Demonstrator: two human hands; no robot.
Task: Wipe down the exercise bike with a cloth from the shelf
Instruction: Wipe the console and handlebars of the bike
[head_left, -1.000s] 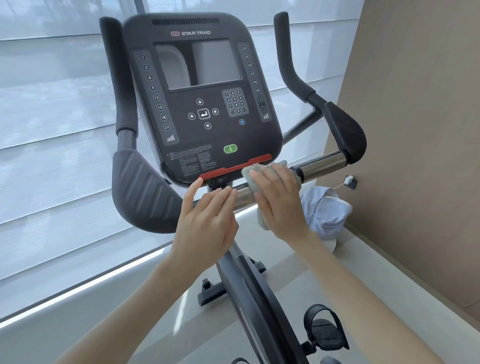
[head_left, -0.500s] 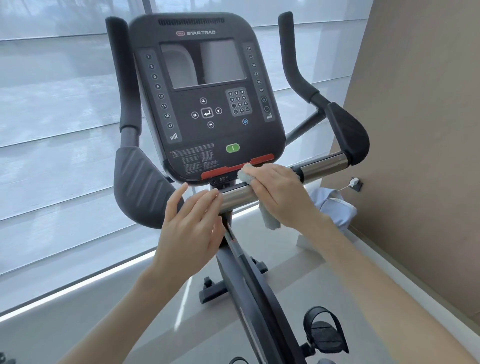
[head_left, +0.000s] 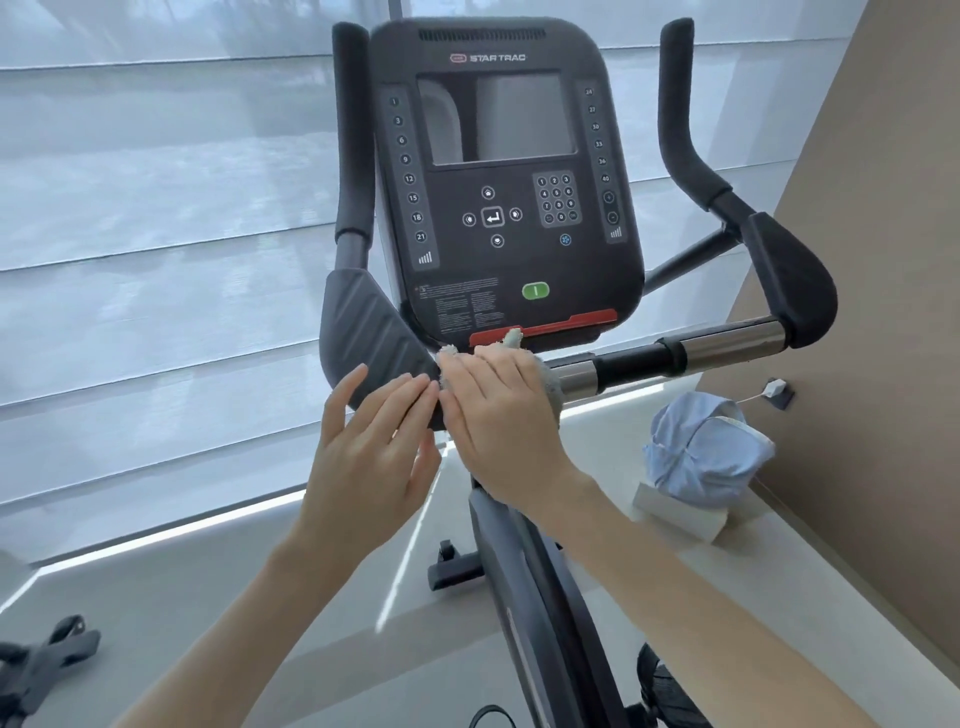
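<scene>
The black exercise bike console (head_left: 498, 218) stands straight ahead, with a chrome and black handlebar (head_left: 727, 343) running below it. My right hand (head_left: 498, 421) holds a small grey cloth (head_left: 551, 383) against the bar just under the console's red strip, beside the left ribbed arm pad (head_left: 363, 332). Bits of cloth stick out above and beside my fingers. My left hand (head_left: 374, 447) is open with its fingers straight, its fingertips at the lower edge of that pad and right next to my right hand.
A bundled light-blue fabric (head_left: 701, 447) sits on a white box (head_left: 675, 514) on the floor at right, near a beige wall (head_left: 857, 364). The bike's frame and a pedal (head_left: 665, 686) are below. Part of another machine (head_left: 47, 654) shows at bottom left.
My right hand has slid the cloth leftward along the bar, from its middle toward the left arm pad. My left hand moved left with it and spread its fingers.
</scene>
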